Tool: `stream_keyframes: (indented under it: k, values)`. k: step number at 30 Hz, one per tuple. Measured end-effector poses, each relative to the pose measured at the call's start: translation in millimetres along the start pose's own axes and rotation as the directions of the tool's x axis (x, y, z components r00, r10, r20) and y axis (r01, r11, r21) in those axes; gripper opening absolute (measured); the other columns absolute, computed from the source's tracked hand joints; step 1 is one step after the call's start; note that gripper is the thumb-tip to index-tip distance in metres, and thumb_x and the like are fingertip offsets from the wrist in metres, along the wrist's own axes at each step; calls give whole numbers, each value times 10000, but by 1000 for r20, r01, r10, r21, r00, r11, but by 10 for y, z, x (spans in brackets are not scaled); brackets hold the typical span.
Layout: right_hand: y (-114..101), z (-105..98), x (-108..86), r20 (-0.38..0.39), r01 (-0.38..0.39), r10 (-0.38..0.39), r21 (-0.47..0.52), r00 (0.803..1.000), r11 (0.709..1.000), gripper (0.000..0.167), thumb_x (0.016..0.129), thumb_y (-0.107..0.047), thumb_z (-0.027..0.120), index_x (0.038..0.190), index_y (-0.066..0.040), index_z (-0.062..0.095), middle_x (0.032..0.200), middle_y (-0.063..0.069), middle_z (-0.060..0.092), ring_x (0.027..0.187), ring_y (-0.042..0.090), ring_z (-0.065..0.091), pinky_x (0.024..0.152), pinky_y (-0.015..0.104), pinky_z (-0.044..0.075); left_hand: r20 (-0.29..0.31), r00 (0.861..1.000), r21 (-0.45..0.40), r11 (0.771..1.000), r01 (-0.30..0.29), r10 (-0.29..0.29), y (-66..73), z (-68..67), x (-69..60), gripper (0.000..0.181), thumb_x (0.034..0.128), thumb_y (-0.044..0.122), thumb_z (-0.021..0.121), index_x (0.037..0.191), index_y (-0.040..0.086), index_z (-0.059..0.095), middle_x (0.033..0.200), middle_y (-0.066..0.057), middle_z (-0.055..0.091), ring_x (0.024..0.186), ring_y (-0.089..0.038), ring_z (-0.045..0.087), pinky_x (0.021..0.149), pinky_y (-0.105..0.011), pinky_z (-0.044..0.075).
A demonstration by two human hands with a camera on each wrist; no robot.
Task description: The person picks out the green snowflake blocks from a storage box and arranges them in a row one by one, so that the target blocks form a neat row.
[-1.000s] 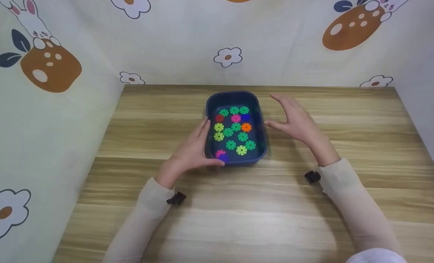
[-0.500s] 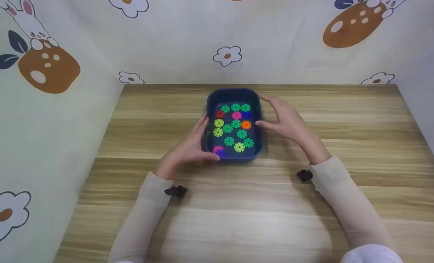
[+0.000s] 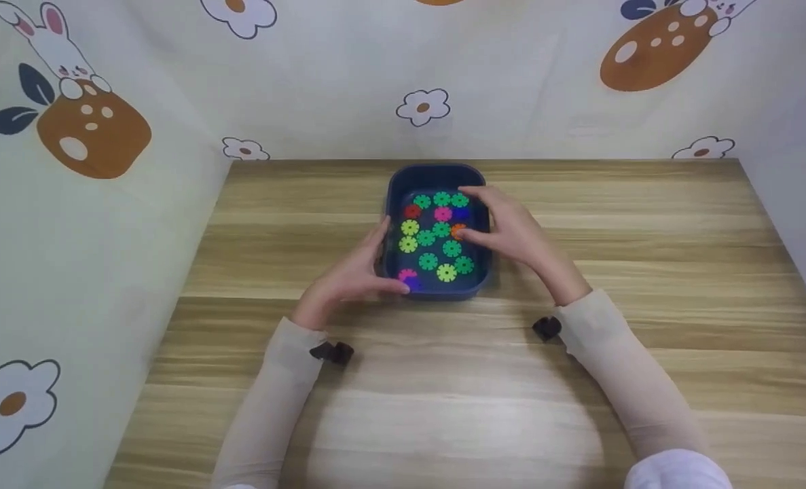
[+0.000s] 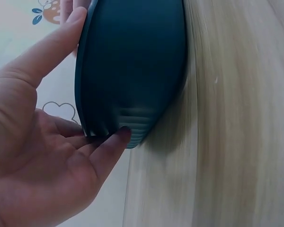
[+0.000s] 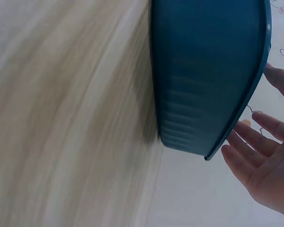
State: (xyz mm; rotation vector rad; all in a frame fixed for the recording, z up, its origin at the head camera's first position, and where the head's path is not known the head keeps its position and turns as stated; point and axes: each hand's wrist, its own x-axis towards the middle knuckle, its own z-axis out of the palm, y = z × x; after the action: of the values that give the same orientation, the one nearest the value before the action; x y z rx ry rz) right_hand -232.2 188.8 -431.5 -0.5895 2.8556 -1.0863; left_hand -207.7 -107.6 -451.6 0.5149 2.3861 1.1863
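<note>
A dark blue plastic bin (image 3: 443, 295) stands on the table with several notched, flower-shaped plastic discs inside. Among them are a green disc (image 3: 428, 261), a yellow disc (image 3: 447, 273), a red disc (image 3: 412, 211) and a pink disc (image 3: 443, 214). My left hand (image 3: 348, 277) holds the bin's near left corner, thumb along the front rim; in the left wrist view its fingers (image 4: 111, 149) press the outer wall. My right hand (image 3: 515, 227) reaches over the right rim, thumb and fingers spread above the orange disc (image 3: 455, 229), which the thumb partly covers. Between these fingertips nothing shows.
The wood-grain table (image 3: 484, 394) extends on both sides of the bin. Behind it hangs a patterned cloth (image 3: 335, 88), with another cloth wall (image 3: 172, 272) on the left. Both sleeves carry a small black camera (image 3: 547, 329) at the wrist.
My right hand has moved left, from beside the bin to over its right side. The bin has shifted slightly away from me, and my left hand has stayed at its left corner.
</note>
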Motion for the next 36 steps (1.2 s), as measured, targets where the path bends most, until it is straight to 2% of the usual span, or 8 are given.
stream_keyframes:
  k: [7,12,18,24,29,36]
  values:
    - [-26,74,84,13,28,-29,48,999,998,699,890,-431,729,1459,-111,477,1469,130,524,1350,295,503,1156,477,404,-7,1000,-54,998,14,-14,40,39,28,1238,763,290,870,1616,167,-19,1700,-83,-1,1568,-284,57,1275,-470,113]
    - [-40,127,144,20,36,-38,86,999,996,670,882,-403,747,1431,-101,510,1423,126,558,1276,304,550,1114,475,448,-16,1000,-56,998,-5,4,40,56,52,1233,763,276,871,1616,148,-10,1697,-102,28,1564,-293,80,1274,-472,119]
    - [-74,191,209,52,60,-69,171,996,983,584,876,-258,774,1379,-60,556,1365,158,600,1226,347,591,1071,507,478,-18,1000,-54,998,-20,19,48,52,52,1220,776,261,863,1615,138,-14,1697,-97,39,1563,-283,90,1274,-473,125]
    - [-105,258,283,125,44,-89,322,988,946,522,864,-137,778,1334,-12,590,1303,208,639,1173,356,646,990,464,547,-17,1000,-53,999,-6,5,54,49,42,1220,776,286,861,1615,147,-13,1699,-89,28,1565,-274,80,1274,-468,124]
    - [-99,307,345,213,26,-109,356,971,934,512,848,-83,782,1314,19,596,1292,226,642,1148,367,653,951,437,571,-18,1000,-34,999,1,-2,53,46,40,1224,772,299,862,1616,150,-12,1698,-94,28,1565,-278,80,1273,-470,125]
    - [-87,329,428,372,-13,-103,298,922,955,456,812,-25,792,1228,64,631,1164,248,685,1046,345,686,919,407,585,-23,1000,-34,999,-8,7,48,45,44,1236,759,276,872,1613,126,-9,1696,-110,26,1564,-285,72,1275,-467,111]
